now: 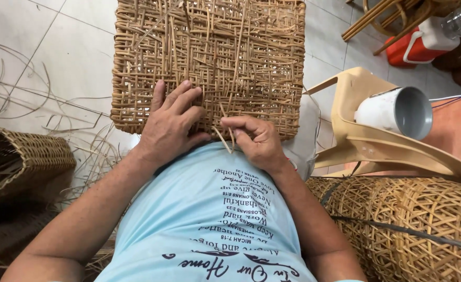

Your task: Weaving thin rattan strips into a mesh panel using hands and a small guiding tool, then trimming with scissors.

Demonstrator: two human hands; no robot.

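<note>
My left hand [169, 122] flat on woven rattan panel [208, 62], right hand [256, 140] pinching loose strand [224, 137]; white tile floor [21, 31], rattan scraps [58, 117] around.

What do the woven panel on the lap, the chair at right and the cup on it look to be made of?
Woven panel: natural rattan or cane, going by its tan, matte, uneven interlaced strips; the left hand rests flat on it, and the right hand pinches a loose strand.
Chair: probably moulded plastic, beige, smooth and seamless.
Cup: white outside, grey inside; plastic or metal, unclear.
</note>
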